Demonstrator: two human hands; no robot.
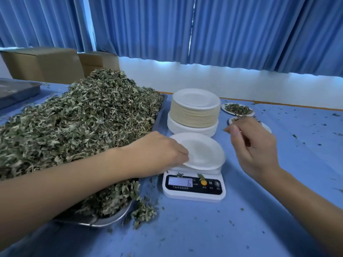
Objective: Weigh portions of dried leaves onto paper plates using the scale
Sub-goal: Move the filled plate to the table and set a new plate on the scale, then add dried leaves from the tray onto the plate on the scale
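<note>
**Empty plate on the scale, display at 6**

Your left hand (163,151) reaches across the front of the leaf pile and grips the left rim of an empty paper plate (202,153), fingers curled over its edge. The plate sits on the platform of the white scale (194,188), tilted slightly. The lit display reads "6". Beside it are an orange button and a key marked "M"; the small print beneath is too fine to read. A few leaf scraps lie on the scale's black panel.

Your right hand (254,145) hovers to the right of the scale, clear of it, fingers loosely curled with nothing in them.

The dried leaves (78,123) are heaped high on a metal tray (104,220) at your left, and some have spilled over its near corner onto the blue tablecloth (204,229). Behind the scale stands a stack of plates (194,108). To its right sit two filled plates (237,109), the nearer one partly hidden by your right hand. Cardboard boxes (42,62) and blue curtains (232,30) lie beyond the table.
</note>
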